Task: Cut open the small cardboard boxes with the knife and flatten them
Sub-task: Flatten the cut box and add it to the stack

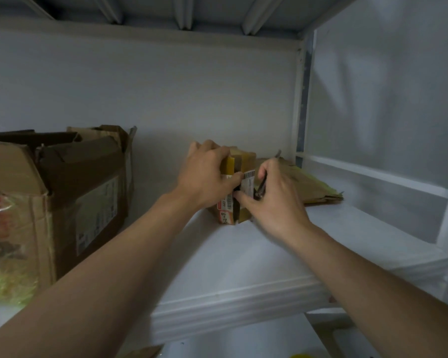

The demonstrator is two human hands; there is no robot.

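Observation:
A small cardboard box (243, 161) wrapped in yellowish tape, with white shipping labels, stands on the white shelf (243, 254). My left hand (207, 177) grips the box from its top and left side. My right hand (272, 200) is pressed against the box's right front and holds a dark, slim knife (261, 186) angled up beside the box. The blade is hidden between my fingers and the box. My fingers cover much of the box's front.
A large open, worn cardboard box (62, 192) stands at the shelf's left. Flattened brown cardboard (308, 184) lies behind the small box, to its right. A white side panel with rails (373, 177) closes the right. Another shelf sits overhead.

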